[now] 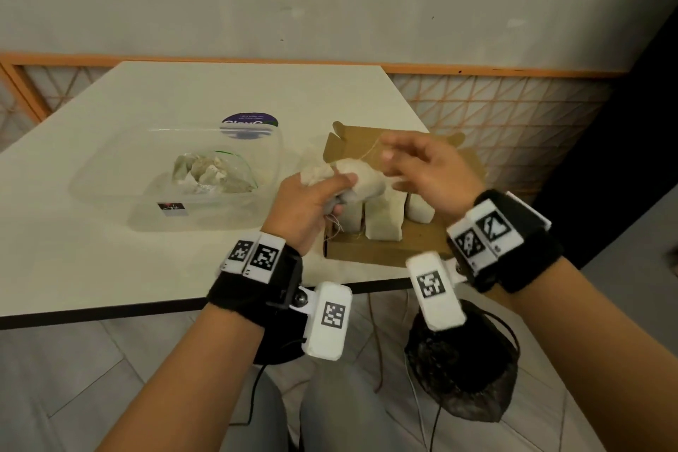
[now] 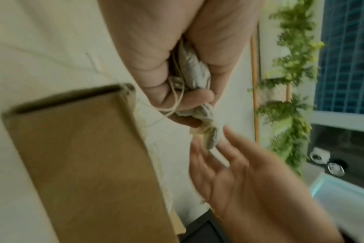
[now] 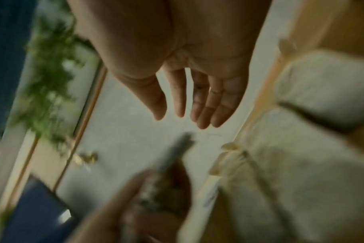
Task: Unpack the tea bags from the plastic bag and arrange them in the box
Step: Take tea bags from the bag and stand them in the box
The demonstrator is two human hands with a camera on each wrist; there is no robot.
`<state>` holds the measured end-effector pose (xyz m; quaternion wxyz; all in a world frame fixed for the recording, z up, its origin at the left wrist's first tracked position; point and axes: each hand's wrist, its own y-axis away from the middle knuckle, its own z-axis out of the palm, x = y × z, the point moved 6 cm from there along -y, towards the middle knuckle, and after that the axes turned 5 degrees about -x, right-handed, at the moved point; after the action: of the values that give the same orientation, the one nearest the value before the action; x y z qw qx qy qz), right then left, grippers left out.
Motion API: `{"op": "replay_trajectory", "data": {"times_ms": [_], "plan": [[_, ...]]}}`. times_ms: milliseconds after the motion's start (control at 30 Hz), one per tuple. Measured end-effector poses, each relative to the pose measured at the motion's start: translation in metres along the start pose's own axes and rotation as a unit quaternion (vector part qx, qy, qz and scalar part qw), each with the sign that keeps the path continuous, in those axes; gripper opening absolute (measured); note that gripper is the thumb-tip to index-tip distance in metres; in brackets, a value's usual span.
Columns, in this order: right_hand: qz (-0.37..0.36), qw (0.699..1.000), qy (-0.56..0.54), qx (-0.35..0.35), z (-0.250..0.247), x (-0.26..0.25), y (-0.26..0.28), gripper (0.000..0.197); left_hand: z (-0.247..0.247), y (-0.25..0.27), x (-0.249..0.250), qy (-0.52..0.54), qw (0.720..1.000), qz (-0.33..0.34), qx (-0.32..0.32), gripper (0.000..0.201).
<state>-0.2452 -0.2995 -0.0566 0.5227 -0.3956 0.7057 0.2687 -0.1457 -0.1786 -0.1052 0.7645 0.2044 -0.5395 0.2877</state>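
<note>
Left hand: the left hand (image 1: 312, 202) is curled round a bunch of tea bags (image 1: 352, 176) with their strings trailing below the fist, held just above the near-left corner of the box (image 1: 381, 249).
Left hand, wrist view: the fingers (image 2: 189, 98) wrap grey-white bags and loose cream strings; nothing more of the bunch can be told through the blur.
Right hand: the right hand (image 1: 422, 172) is above the box, fingers spread and relaxed, beside the bunch. A thin string (image 1: 370, 150) runs up from the bunch to its fingertips; whether it is pinched cannot be told, and the right wrist view shows an open, empty palm.
Box: brown cardboard, flaps open, on the surface (image 1: 110, 249) near its front edge. Three packed tea bags (image 1: 383, 220) stand upright side by side inside it, directly beneath both hands.
Plastic bag: the plastic bag (image 1: 216, 172) lies in a clear container (image 1: 110, 191) left of the box, and several bags show inside it.
Progress: judged partway. One row is started in the box, one bunch is in hand to be separated and placed, and the bag is not yet emptied.
Left to do: untangle the strings, seat the held bags beside the standing three, then fetch the remainder.
</note>
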Motion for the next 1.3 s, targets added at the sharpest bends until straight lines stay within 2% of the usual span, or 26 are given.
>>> {"op": "replay_trajectory", "data": {"times_ms": [67, 233, 333, 400, 567, 733, 900, 967, 1067, 1133, 1233, 1300], "plan": [[-0.013, 0.987, 0.156, -0.042, 0.006, 0.009, 0.018, 0.020, -0.014, 0.000, 0.003, 0.056, 0.998, 0.006, 0.005, 0.009], [-0.037, 0.951, 0.268, -0.150, 0.033, 0.041, 0.047, 0.024, -0.037, 0.009, 0.001, 0.108, 0.994, -0.005, 0.002, 0.036], [-0.084, 0.936, 0.313, -0.140, 0.043, 0.044, 0.048, 0.024, -0.050, 0.017, -0.006, 0.143, 0.989, -0.023, 0.004, 0.022], [-0.108, 0.936, 0.302, -0.143, 0.051, 0.041, 0.048, 0.023, -0.061, 0.023, -0.015, 0.175, 0.984, -0.039, 0.005, 0.012], [-0.133, 0.931, 0.281, -0.192, 0.085, 0.033, 0.050, 0.021, -0.087, 0.039, -0.022, 0.180, 0.983, -0.036, 0.009, 0.018], [-0.098, 0.948, 0.239, -0.184, 0.098, 0.031, 0.051, 0.021, -0.101, 0.046, -0.014, 0.133, 0.990, 0.001, 0.036, 0.014], [-0.075, 0.953, 0.224, -0.191, 0.102, 0.035, 0.057, 0.021, -0.099, 0.048, -0.012, 0.089, 0.996, 0.016, 0.027, 0.006], [-0.072, 0.965, 0.182, -0.175, 0.101, 0.029, 0.058, 0.021, -0.100, 0.048, -0.012, 0.088, 0.995, 0.025, 0.030, 0.005], [-0.065, 0.991, 0.063, -0.103, 0.096, 0.011, 0.052, 0.016, -0.101, 0.048, -0.012, 0.076, 0.996, 0.041, 0.028, 0.009], [-0.058, 0.996, 0.012, -0.071, 0.100, 0.004, 0.043, 0.014, -0.101, 0.047, -0.013, 0.064, 0.997, 0.042, 0.023, 0.010], [-0.022, 0.997, -0.011, -0.072, 0.117, 0.007, 0.030, 0.021, -0.102, 0.047, -0.014, 0.053, 0.997, 0.046, 0.020, 0.008], [-0.010, 0.996, -0.037, -0.076, 0.125, 0.010, 0.025, 0.018, -0.102, 0.047, -0.014, 0.058, 0.997, 0.046, 0.025, 0.007]]}}
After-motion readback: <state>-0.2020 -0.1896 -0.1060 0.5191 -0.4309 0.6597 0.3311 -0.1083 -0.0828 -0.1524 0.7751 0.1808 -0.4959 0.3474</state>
